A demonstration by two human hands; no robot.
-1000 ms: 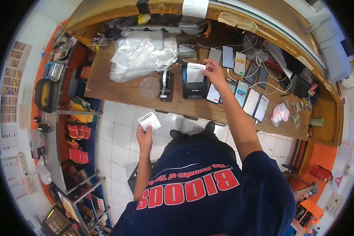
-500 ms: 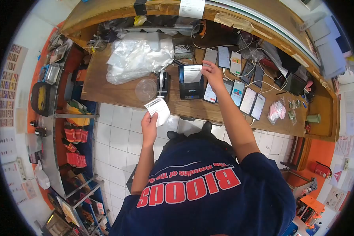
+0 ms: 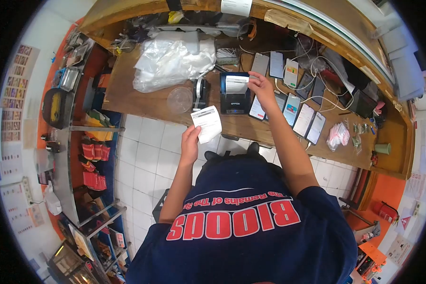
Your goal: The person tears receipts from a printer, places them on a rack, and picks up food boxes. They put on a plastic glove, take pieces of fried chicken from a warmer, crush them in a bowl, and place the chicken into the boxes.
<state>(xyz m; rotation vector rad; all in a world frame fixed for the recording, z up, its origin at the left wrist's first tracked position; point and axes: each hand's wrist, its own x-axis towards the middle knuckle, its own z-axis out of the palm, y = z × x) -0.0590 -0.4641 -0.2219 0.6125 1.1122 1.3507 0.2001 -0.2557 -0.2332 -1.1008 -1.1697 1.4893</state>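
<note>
My left hand (image 3: 190, 140) pinches the lower left edge of a printed paper slip (image 3: 207, 122) just in front of the table's front edge. My right hand (image 3: 261, 88) is at the right edge of a second paper slip (image 3: 237, 84), which lies over the top of a black printer (image 3: 235, 103); thumb and fingertips are closed on that slip's edge. Left of the printer stands a black tape dispenser (image 3: 200, 94), with a clear round plastic lid (image 3: 180, 100) beside it.
A large clear plastic bag (image 3: 170, 61) covers the table's back left. Several phones (image 3: 291, 110) with white cables lie right of the printer. Further right are a small pink and white bag (image 3: 338, 136) and a green cup (image 3: 382, 148). Shelves (image 3: 75, 156) stand at the left.
My left hand has moved right and slightly up with its slip, which now faces the camera more fully. The whole view has shifted a little; my right hand remains at the printer's slip.
</note>
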